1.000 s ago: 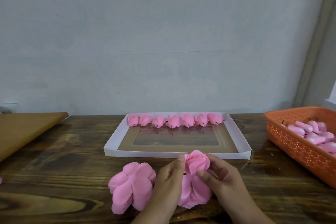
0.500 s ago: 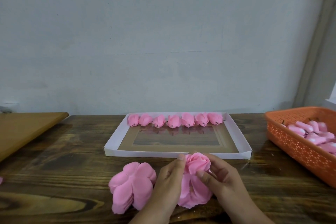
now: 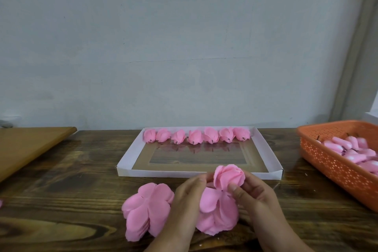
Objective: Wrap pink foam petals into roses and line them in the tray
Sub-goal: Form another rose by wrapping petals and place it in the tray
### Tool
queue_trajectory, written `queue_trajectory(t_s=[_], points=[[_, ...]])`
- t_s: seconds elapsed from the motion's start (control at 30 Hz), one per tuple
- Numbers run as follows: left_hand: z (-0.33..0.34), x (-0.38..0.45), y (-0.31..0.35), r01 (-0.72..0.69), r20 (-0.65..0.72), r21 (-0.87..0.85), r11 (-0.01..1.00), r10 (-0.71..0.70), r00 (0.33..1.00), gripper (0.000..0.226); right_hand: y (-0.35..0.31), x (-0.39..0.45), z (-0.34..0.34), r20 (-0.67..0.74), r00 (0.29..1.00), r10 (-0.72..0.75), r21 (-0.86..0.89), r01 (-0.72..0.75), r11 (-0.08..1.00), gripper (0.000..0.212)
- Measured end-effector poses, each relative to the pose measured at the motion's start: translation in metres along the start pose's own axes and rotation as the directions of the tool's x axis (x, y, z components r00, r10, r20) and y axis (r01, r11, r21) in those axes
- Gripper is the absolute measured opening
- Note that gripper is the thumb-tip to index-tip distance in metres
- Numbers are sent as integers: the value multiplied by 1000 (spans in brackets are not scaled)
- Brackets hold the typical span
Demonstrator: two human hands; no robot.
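Note:
A pink foam rose (image 3: 229,178) is held just in front of the white tray (image 3: 131,155), above the table. My left hand (image 3: 188,196) pinches its left side and my right hand (image 3: 253,194) grips its right side with the thumb on the front. Loose petals (image 3: 216,213) hang under the rose bud. A flat stack of pink petal pieces (image 3: 147,208) lies on the table left of my hands. Several finished roses (image 3: 196,136) stand in a row along the tray's far wall.
An orange perforated basket (image 3: 331,161) with several pink rose cores stands at the right edge. A light wooden board (image 3: 26,145) lies at the far left. The dark wooden table (image 3: 67,186) runs to a grey wall behind.
The rose bud has risen slightly and looks more tightly wrapped. Both hands stay closed round it in nearly the same place.

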State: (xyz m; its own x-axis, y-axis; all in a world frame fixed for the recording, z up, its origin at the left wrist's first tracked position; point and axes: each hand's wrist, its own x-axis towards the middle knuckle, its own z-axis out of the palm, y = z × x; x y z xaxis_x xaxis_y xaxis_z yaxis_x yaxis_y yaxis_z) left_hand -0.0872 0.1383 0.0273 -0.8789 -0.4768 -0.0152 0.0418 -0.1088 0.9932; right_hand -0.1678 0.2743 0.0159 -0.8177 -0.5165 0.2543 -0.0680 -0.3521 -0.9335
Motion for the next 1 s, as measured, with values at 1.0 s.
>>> queue_trajectory(t_s=[1.0], points=[[-5,-5,0,-183,43,22,983,182,982,20,-11,-3,5,208,969,135,43,-147,988,44]])
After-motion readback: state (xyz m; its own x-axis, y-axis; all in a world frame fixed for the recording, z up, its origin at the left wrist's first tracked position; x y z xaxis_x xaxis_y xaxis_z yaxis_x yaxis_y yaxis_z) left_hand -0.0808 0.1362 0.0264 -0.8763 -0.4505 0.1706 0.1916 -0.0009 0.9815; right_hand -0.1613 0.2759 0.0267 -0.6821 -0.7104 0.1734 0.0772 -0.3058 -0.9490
